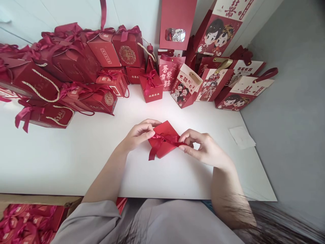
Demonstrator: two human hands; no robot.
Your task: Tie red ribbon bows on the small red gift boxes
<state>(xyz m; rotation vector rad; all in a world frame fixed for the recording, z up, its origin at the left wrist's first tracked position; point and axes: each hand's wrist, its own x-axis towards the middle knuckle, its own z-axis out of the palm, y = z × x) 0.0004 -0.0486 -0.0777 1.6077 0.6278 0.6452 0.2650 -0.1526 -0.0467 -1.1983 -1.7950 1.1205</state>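
Note:
A small red gift box [166, 128] stands on the white table in front of me, seen from above. Across its top runs a dark red ribbon [157, 144], knotted near the middle, with one tail hanging down the near left side. My left hand [142, 134] is at the box's left edge, thumb and fingers closed on the ribbon beside the knot; some of its fingers are hidden behind the box. On the right, my right hand [196, 145] pinches the ribbon's other part between thumb and fingers, just off the box's right corner.
Many red gift boxes with bows and rope handles [76, 61] are stacked at the back left. Upright printed gift bags [186, 86] stand at the back right. A white tissue [242, 137] lies by the grey wall. Below the table's front edge, a cardboard carton [73, 203] holds small red boxes.

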